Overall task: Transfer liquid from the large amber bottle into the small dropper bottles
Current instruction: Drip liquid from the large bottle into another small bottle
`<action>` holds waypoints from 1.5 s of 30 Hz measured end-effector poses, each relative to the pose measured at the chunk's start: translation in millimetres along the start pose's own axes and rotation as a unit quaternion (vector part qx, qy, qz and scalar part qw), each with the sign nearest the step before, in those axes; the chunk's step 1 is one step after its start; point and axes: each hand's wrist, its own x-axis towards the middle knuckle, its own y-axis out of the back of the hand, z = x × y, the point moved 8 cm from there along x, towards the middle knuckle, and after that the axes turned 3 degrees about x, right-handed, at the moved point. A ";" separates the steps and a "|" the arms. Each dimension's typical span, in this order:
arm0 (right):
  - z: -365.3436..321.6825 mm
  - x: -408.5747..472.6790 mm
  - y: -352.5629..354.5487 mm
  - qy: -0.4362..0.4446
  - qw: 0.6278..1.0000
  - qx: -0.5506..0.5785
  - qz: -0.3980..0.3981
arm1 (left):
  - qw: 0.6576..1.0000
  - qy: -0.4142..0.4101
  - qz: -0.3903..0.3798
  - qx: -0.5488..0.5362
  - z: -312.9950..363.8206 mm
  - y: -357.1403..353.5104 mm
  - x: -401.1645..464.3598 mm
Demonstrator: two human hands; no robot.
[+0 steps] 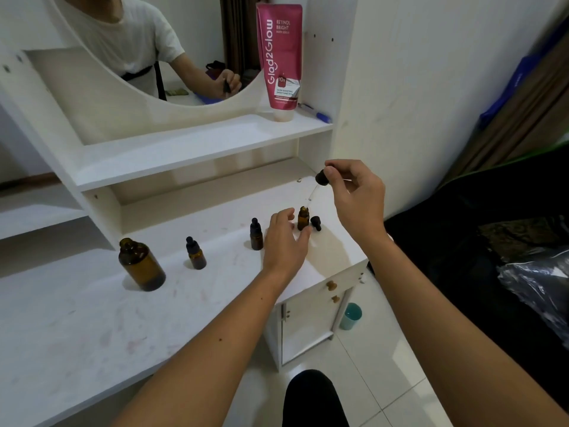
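Rightward, the white tabletop (92,318) ends at a corner just below and right of the open small bottle (303,217), which is set close to that edge; past it a drop to the tiled floor (369,365) is seen, with a teal cup (351,316) standing beside the cabinet door (308,328). Open room is left on the lower left of the tabletop, where faint pinkish stains are marked on the surface. Above, a shelf (184,149) overhangs the back of the top, carrying a pink tube (281,60) and a blue pen (317,114), with a curved mirror (138,41) at the upper left of the frame. A white wall is seen at the upper right.

The large amber bottle (141,264) is stood uncapped at centre left, well apart from both hands. Two capped dropper bottles (195,253) (256,234) are ranged between it and the left hand (286,241). A loose black cap (316,223) lies just beside the open small bottle.

The open small bottle is steadied at its base by the left hand's thumb and fingers. A dropper (320,180) is pinched by its black bulb in the right hand (354,192), its glass tip held just over the bottle's mouth.
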 end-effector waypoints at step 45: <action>12.7 -8.0 -29.1 -0.001 0.997 -0.043 -0.057 | 0.999 -0.016 -0.009 0.038 -5.6 -8.6 7.2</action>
